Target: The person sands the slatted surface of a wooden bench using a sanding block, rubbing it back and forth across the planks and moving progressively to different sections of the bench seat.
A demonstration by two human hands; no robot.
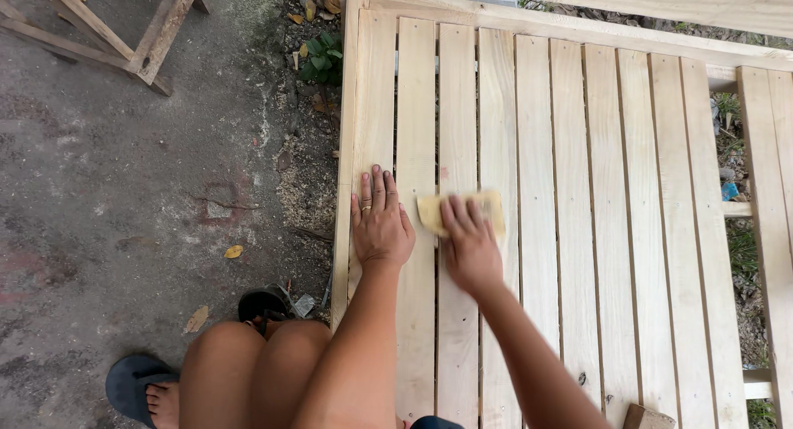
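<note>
A pale wooden slatted panel lies flat in front of me. My left hand rests palm down on the slats near the panel's left edge, fingers spread, a ring on one finger. Just to its right, my right hand presses a tan sheet of sandpaper against a slat, fingers laid over it. The two hands almost touch.
Grey concrete floor with dry leaves lies to the left. A wooden frame stands at the top left. My knees and dark sandals are at the bottom left. A small wooden block sits at the bottom right. Weeds and soil show beside the panel.
</note>
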